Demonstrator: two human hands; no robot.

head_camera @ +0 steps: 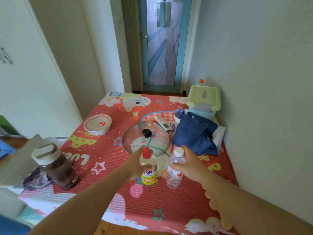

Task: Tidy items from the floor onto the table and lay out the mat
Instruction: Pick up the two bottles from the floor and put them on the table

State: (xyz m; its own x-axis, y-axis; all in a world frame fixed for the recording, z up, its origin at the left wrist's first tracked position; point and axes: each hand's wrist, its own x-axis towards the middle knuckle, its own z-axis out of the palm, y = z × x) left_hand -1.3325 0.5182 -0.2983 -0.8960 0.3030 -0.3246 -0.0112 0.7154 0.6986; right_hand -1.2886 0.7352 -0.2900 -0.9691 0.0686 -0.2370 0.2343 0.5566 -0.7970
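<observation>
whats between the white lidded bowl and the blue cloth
A glass pot lid lies flat on the mat between the lidded bowl and the blue cloth, shown in the head view.

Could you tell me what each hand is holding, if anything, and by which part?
Left hand grips the red-capped bottle at its shoulder; right hand grips the white-capped bottle at its upper body.

Two bare forearms reach forward, the left from seven o'clock, the right from five o'clock. The left hand [133,164] curls round a red-capped bottle [149,176]. The right hand [191,165] wraps a clear bottle [173,177], thumb across its front.
</observation>
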